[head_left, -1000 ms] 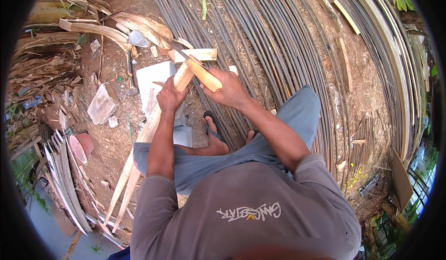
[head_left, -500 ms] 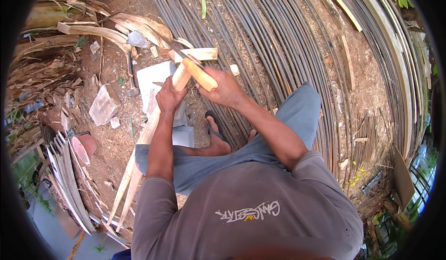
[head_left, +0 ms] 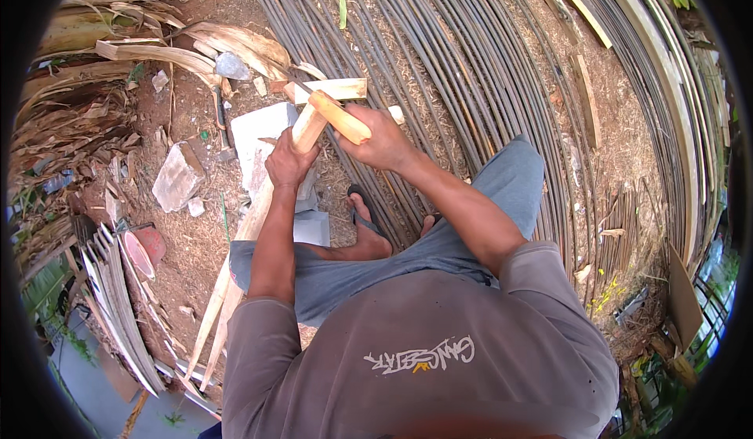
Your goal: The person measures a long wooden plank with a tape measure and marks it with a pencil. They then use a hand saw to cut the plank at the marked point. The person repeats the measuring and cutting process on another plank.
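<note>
"Left hand?"

"Left hand [head_left: 290, 163], gripping a pale timber [head_left: 310, 129] close to its upper end."

"Right?"

"Right hand [head_left: 378, 137], fingers wrapped on the orange wooden handle [head_left: 341, 117] of a dark-bladed tool [head_left: 301, 81]. Blade's mostly hidden from here; can't tell which kind."

"Timber position?"

"In front of the person, slanting from the lower left up past the left forearm. Top end's right by the handle; can't tell if they touch."

"Nearby stuff, quick."

"Short wooden piece [head_left: 347, 88] just beyond the hands. White block [head_left: 265, 124] left of the timber's top. Long dark rods [head_left: 463, 86] on the ground, right side."
</note>
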Demonstrator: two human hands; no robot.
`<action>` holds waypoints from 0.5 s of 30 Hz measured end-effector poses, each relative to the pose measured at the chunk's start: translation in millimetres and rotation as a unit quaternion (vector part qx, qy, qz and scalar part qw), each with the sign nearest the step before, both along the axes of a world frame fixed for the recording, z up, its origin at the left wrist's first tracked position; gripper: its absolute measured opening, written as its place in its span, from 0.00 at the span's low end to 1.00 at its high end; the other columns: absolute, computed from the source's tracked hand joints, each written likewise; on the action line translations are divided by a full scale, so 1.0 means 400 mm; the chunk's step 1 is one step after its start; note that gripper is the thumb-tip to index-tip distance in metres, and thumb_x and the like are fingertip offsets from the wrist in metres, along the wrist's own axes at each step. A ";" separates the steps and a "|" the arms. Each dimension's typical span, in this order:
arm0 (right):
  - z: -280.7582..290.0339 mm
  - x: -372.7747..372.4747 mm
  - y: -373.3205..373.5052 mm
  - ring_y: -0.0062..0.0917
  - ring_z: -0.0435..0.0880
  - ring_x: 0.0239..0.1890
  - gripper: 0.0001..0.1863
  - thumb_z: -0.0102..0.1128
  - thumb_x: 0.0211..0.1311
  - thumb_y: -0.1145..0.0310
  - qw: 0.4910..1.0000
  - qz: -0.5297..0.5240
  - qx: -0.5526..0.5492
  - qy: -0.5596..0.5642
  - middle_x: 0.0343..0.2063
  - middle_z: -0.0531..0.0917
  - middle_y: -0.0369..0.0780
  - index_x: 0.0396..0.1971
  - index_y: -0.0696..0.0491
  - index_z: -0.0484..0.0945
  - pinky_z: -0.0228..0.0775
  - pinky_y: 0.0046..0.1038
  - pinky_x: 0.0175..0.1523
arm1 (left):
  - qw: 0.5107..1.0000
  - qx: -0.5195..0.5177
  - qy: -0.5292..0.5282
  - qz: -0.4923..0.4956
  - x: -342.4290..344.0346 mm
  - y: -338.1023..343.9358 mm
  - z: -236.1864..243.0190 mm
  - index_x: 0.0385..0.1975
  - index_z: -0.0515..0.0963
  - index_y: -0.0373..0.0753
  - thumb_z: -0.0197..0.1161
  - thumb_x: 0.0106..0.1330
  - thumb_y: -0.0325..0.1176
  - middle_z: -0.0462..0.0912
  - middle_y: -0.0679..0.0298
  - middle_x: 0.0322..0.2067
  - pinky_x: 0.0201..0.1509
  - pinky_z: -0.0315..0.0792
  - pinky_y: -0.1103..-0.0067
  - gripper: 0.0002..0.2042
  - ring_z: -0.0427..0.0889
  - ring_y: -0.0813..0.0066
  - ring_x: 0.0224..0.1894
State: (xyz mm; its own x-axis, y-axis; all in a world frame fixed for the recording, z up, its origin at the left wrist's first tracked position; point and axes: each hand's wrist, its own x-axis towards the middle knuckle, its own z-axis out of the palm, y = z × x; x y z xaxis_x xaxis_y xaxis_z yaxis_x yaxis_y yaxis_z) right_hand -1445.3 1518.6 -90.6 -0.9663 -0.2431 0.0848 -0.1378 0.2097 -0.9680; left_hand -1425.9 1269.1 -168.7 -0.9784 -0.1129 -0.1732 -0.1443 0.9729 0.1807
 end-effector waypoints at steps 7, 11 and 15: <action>0.225 0.463 0.353 0.34 0.83 0.20 0.10 0.69 0.51 0.72 0.997 -0.009 0.070 -0.036 0.20 0.80 0.39 0.33 0.56 0.80 0.73 0.30 0.28 | 1.000 0.021 -0.009 -0.003 0.003 -0.006 -0.009 0.54 0.75 0.43 0.74 0.49 0.56 0.86 0.57 0.43 0.44 0.79 0.59 0.35 0.86 0.51 0.41; 0.296 0.461 0.362 0.34 0.85 0.22 0.09 0.69 0.50 0.73 0.993 0.019 0.090 -0.073 0.20 0.80 0.40 0.32 0.55 0.80 0.73 0.28 0.28 | 1.000 0.023 0.007 -0.013 0.002 -0.010 -0.022 0.53 0.75 0.43 0.74 0.49 0.57 0.86 0.57 0.43 0.44 0.80 0.59 0.34 0.86 0.52 0.41; 0.055 0.059 0.068 0.44 0.82 0.24 0.11 0.66 0.55 0.68 0.999 0.000 0.019 -0.039 0.22 0.79 0.48 0.29 0.59 0.74 0.72 0.38 0.31 | 1.000 0.006 0.012 -0.003 0.005 -0.012 -0.014 0.53 0.75 0.43 0.74 0.48 0.57 0.86 0.57 0.43 0.43 0.80 0.60 0.35 0.87 0.52 0.40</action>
State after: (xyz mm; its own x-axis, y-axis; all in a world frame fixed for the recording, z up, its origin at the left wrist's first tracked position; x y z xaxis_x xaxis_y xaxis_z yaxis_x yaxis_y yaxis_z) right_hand -1421.7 1545.6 -68.6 -0.9694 -0.2455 -0.0005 -0.0620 0.2468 -0.9671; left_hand -1423.8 1264.4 -174.5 -0.9827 -0.1059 -0.1519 -0.1349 0.9714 0.1953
